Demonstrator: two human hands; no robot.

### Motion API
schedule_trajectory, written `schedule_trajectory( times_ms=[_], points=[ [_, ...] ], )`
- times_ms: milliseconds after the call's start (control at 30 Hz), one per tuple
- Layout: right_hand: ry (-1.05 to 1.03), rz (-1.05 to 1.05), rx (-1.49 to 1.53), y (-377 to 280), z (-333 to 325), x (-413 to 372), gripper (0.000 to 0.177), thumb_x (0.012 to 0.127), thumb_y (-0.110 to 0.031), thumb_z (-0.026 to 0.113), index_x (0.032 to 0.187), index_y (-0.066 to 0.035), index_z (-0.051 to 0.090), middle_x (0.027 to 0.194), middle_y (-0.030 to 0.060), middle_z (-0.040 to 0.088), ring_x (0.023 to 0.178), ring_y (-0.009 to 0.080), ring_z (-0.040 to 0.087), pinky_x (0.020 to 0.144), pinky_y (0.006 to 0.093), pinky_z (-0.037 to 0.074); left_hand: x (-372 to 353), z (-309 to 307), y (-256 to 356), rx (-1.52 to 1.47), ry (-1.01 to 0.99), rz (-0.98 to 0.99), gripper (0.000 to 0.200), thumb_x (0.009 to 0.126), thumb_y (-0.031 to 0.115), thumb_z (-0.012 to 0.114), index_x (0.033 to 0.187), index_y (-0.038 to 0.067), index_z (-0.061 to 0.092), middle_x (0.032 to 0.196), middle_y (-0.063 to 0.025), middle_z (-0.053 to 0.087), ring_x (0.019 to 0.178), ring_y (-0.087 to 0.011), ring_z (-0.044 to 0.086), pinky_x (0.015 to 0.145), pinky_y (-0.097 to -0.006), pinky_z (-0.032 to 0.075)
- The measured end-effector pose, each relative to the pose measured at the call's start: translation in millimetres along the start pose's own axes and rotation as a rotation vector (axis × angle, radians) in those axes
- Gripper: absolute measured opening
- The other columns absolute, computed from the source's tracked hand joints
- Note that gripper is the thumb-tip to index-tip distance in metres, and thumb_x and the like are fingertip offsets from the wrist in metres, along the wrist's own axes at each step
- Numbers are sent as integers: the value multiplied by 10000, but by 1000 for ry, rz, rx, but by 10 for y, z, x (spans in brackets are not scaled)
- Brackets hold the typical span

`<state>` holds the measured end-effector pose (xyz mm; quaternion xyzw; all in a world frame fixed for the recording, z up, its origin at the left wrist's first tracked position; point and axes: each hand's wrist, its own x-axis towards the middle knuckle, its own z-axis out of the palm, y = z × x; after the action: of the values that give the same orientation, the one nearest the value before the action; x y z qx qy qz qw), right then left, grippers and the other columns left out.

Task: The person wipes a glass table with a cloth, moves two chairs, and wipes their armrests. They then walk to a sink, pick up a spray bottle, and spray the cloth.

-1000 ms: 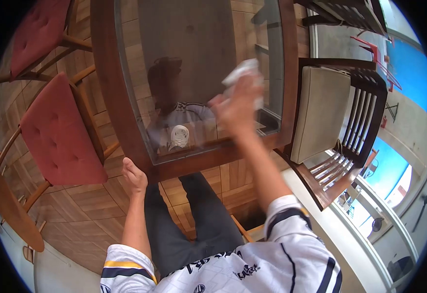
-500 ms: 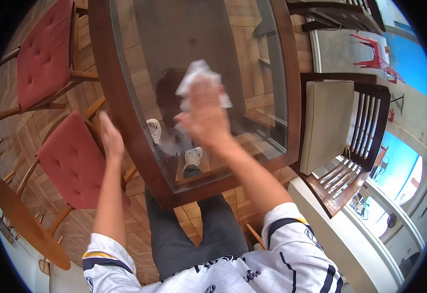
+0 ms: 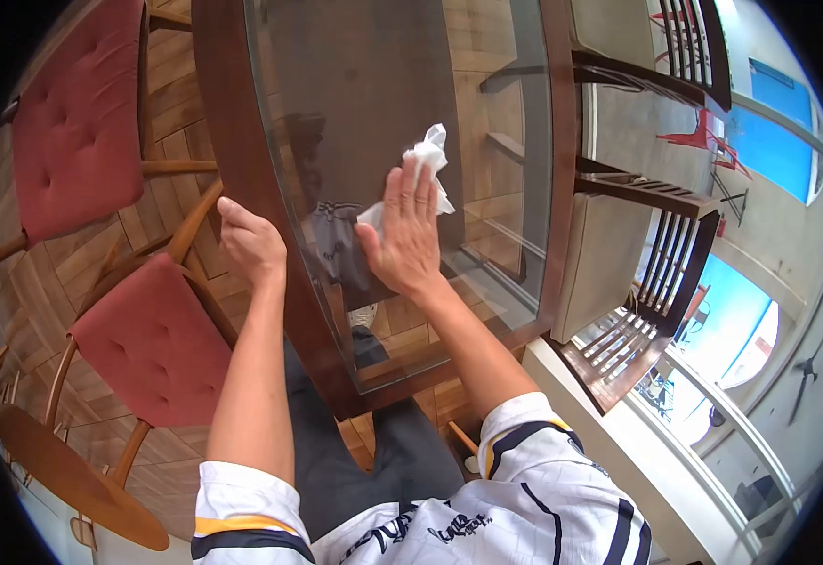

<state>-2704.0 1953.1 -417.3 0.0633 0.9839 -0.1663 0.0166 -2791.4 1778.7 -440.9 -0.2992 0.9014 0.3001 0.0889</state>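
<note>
A crumpled white cloth or tissue (image 3: 434,155) lies on the glass top of a dark wooden table (image 3: 322,325). My right hand (image 3: 406,226) presses flat on it, palm down, with the fingers extended and the cloth showing past the fingertips and beside the thumb. Just left of the table's wooden edge, my left hand (image 3: 253,243) is held in the air with its fingers curled in; whether anything is inside cannot be seen. Reflections show in the glass around the cloth.
Two chairs with red tufted cushions (image 3: 162,344) stand on the left, near a round wooden seat or top (image 3: 77,476). Slatted dark chairs with beige seats (image 3: 600,264) line the right side. A white ledge (image 3: 609,433) runs at the lower right.
My right hand and the cloth have shifted slightly, and the cloth is more bunched. My left hand has moved right, closer to the table edge, and its fingers have curled. The view has shifted.
</note>
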Motion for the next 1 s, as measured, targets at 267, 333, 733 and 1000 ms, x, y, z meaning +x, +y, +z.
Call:
schedule_trajectory(
  times_ms=[267,333,733,1000],
  points=[
    [86,286,-56,-44,-349,161,513,888,-195,605,1301,27,397,1384,287,374,1267,453,390,944,484,401,-21,-5,92,3,26,-4,609,1004,426,232,954,-22,642,867,-267,655,844,-473,605,735,-553,475],
    [181,378,5,-75,-299,312,313,890,-210,585,1120,-21,489,976,190,570,881,372,595,699,474,494,-33,-2,88,0,31,5,604,1004,421,235,951,-20,643,866,-265,656,841,-473,605,730,-553,474],
    [262,134,-238,1336,-535,2660,214,909,-132,411,1065,-16,501,791,257,647,754,452,636,676,532,505,48,100,-26,22,101,66,639,999,446,224,997,-30,649,900,-269,655,867,-479,597,747,-541,469],
    [171,64,-232,1072,-210,955,130,862,-77,485,986,-40,473,681,213,604,576,416,603,501,501,476,36,52,-3,111,62,26,658,991,470,198,942,-6,648,883,-252,662,861,-477,608,748,-563,476]
  ],
)
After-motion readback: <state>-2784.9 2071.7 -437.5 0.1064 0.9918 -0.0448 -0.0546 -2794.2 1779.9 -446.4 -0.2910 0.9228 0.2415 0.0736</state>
